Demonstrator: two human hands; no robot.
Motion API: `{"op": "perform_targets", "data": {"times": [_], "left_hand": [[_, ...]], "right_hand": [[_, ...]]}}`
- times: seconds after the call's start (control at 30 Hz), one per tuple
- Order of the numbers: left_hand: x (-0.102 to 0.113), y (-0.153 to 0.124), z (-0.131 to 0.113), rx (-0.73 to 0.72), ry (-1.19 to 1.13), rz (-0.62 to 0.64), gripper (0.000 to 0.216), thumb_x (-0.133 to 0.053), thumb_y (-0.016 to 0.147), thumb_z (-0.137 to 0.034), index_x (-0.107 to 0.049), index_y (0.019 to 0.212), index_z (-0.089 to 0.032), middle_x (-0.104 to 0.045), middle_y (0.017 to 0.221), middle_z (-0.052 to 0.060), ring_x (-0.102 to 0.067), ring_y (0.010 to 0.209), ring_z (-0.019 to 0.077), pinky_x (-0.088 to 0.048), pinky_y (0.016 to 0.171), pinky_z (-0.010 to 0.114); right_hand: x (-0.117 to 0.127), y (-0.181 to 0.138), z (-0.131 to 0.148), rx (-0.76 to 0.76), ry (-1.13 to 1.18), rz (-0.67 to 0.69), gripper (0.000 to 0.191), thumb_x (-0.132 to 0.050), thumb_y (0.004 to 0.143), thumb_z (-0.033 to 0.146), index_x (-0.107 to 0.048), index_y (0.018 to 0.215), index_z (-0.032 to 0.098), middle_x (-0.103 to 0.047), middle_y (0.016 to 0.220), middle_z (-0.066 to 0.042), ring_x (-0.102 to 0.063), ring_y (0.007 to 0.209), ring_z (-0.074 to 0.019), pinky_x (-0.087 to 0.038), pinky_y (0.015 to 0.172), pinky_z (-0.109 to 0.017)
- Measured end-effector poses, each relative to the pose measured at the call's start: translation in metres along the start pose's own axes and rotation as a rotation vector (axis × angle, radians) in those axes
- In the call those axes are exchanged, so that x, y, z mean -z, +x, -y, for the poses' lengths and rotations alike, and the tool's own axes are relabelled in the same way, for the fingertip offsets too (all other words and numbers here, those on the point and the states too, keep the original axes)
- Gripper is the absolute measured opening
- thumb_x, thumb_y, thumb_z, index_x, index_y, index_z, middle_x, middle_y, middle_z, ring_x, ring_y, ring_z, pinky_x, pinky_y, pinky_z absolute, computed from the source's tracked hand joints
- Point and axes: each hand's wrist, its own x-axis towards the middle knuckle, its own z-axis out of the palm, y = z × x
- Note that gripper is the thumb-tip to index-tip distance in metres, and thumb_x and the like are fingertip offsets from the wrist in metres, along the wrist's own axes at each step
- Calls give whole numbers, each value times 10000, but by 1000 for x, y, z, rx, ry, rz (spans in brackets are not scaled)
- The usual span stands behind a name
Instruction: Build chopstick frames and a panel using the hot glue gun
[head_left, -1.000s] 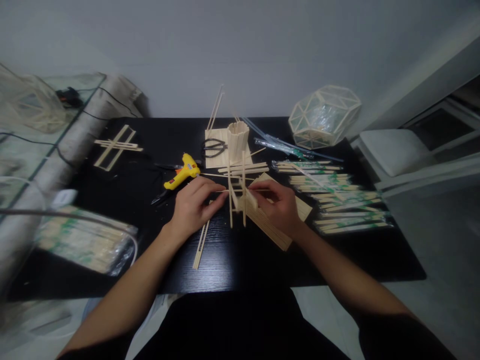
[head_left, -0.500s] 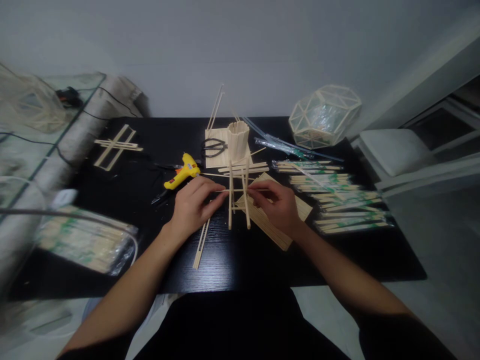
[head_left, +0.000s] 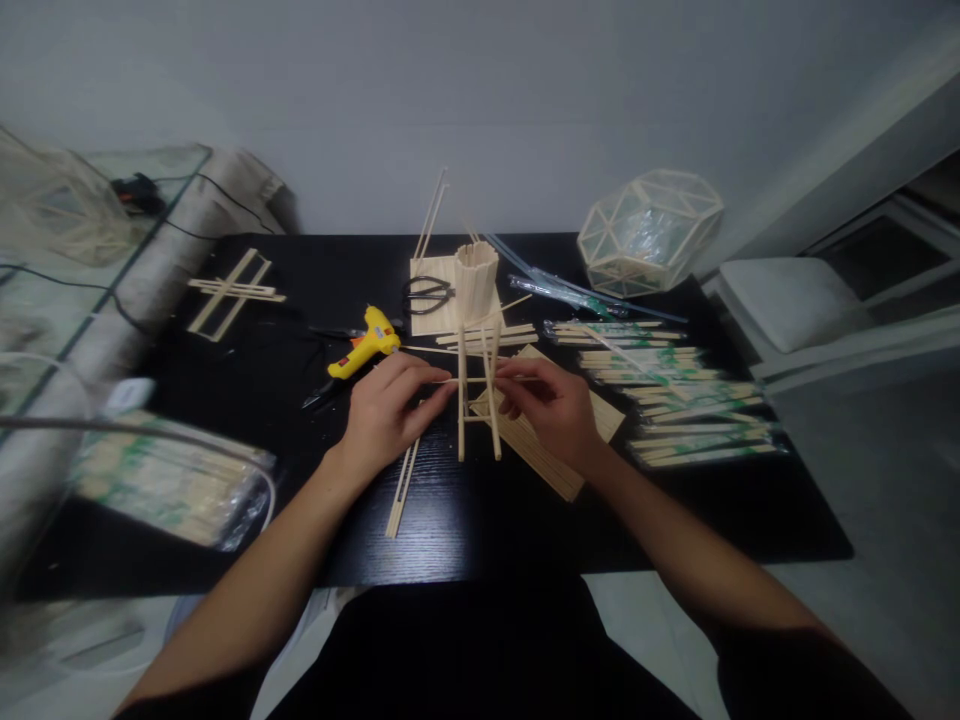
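A small ladder-like frame of wooden sticks [head_left: 478, 412] lies between my two hands on the black table [head_left: 465, 520]. My left hand [head_left: 390, 412] pinches the left end of a thin stick [head_left: 480, 380] laid across the frame. The stick's right end is pinched by my right hand [head_left: 551, 412], which rests over a flat mat of glued sticks [head_left: 551, 465]. Two loose sticks [head_left: 401, 490] lie under my left wrist.
A yellow glue gun [head_left: 365, 343] lies left of the frame, with black scissors [head_left: 427, 294] and a stick cup [head_left: 476, 278] behind. Wrapped chopsticks [head_left: 675, 400] fill the right side, a bagged bundle [head_left: 169, 478] the left. A geometric stick cage [head_left: 649, 243] stands at the back right.
The stick frame has turned from a tilted, twisted pose to lie flat and square between my hands. Both hands stay almost in place, still pinching the thin cross stick.
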Motion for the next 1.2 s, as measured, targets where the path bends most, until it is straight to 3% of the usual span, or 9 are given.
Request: {"op": "perform_targets", "data": {"times": [0.33,0.67,0.73,0.8,0.87,0.93,1.07,1.2], "left_hand": [[1,2,-3,-11,11,7,110,-767,947,-152,-724,1048,-155,-732,917,50,-695,829,144,-585,776,268],[0,-1,0,-2,-11,12,140,-753,950,-145,-734,1086,-168,-730,948,53,-696,843,150,-589,782,286],[1,-1,0,-7,-15,5,130,-749,952,-145,-734,1079,-170,-733,942,51,-695,839,150,-588,778,287],[1,0,-1,-12,-15,-1,114,-741,957,-145,-733,1068,-170,-734,931,49,-693,830,149,-586,770,284],[1,0,-1,-8,-18,0,108,-737,961,-144,-731,1066,-170,-735,927,48,-693,827,148,-585,767,283],[1,0,-1,-1,-22,8,115,-737,961,-143,-732,1073,-169,-736,935,51,-696,835,149,-587,776,286],[1,0,-1,-9,-23,13,109,-720,969,-137,-730,1072,-171,-740,938,49,-698,835,149,-592,780,290],[1,1,-2,-8,-15,20,95,-714,977,-145,-730,1067,-168,-739,933,53,-698,831,150,-590,770,288]], "right_hand": [[2,2,-5,49,28,20,131,-814,940,345,-771,955,222,-795,1275,-60,-722,610,-90,-597,540,-233],[3,2,-6,49,13,39,128,-791,965,357,-767,994,234,-800,1269,-64,-751,641,-107,-606,540,-237],[3,2,-5,31,10,41,157,-790,965,375,-756,987,224,-820,1175,-61,-745,620,-108,-593,523,-230],[2,2,-2,9,13,51,189,-787,966,396,-733,967,215,-822,936,-26,-720,569,-108,-578,507,-221],[1,2,1,-15,23,74,216,-765,981,422,-702,971,216,-749,712,26,-683,519,-108,-570,501,-218],[0,1,2,-30,37,90,234,-737,999,443,-680,982,218,-694,627,52,-656,496,-105,-566,501,-217],[0,1,-1,-5,16,53,258,-763,977,457,-694,941,210,-722,735,23,-662,536,-95,-557,506,-209],[2,3,-6,29,-18,30,255,-772,966,459,-732,932,209,-772,1092,-54,-708,640,-97,-572,514,-217]]}}
